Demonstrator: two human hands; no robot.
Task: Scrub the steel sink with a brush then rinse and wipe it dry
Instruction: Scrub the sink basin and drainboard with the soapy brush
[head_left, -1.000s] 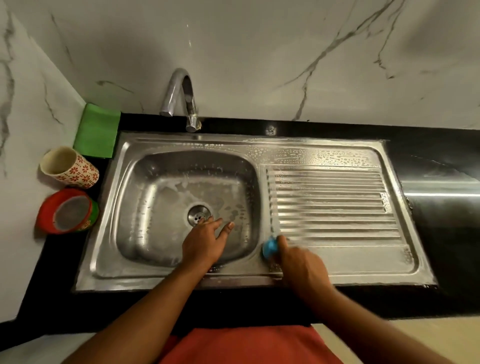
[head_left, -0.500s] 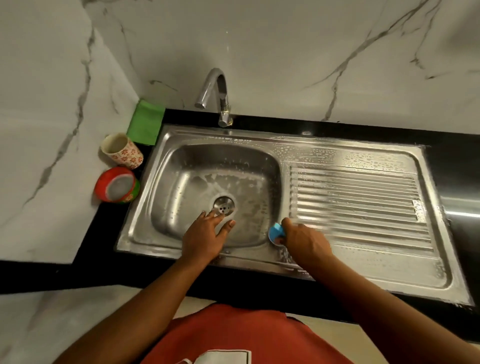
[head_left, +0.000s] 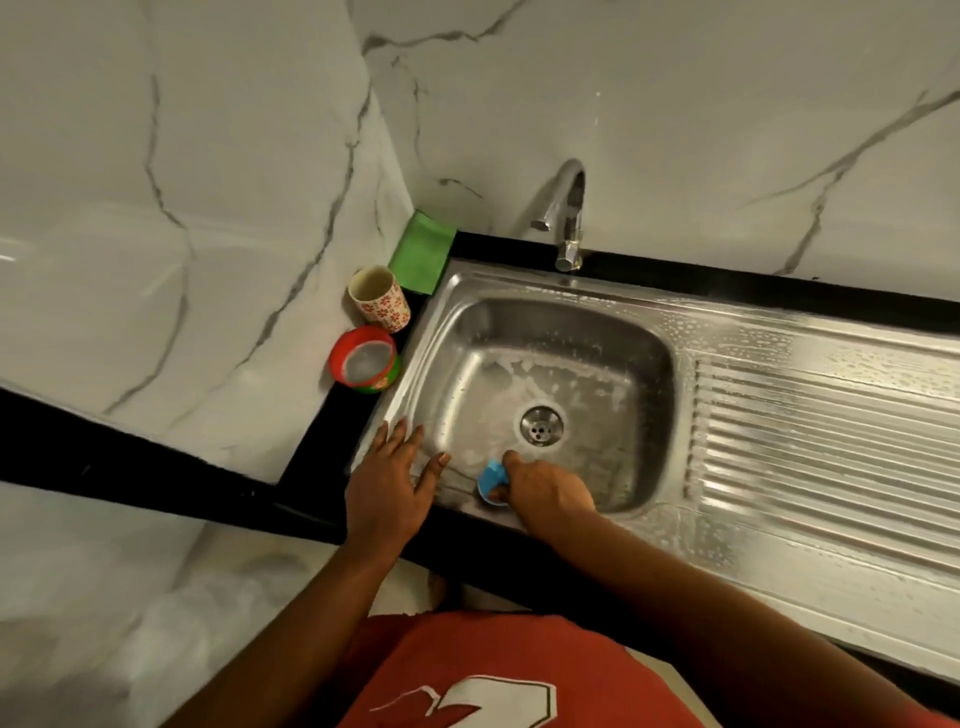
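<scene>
While right hand (head_left: 550, 493) fingers grip the brush (head_left: 491, 483), left hand (head_left: 387, 486) lies spread on soapy sink (head_left: 644, 525) rim; could slip

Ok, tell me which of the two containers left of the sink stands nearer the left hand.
The red-rimmed tub, low and wide, with a green base. The floral cup stands farther back, beside the green cloth, away from the left hand.

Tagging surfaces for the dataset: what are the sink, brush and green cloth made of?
Sink: steel, brushed satin finish, shiny ribbed drainboard with glints.
Brush: looks like moulded plastic, uniform glossy blue; bristles hidden.
Green cloth: soft matte fabric, possibly microfibre.
</scene>
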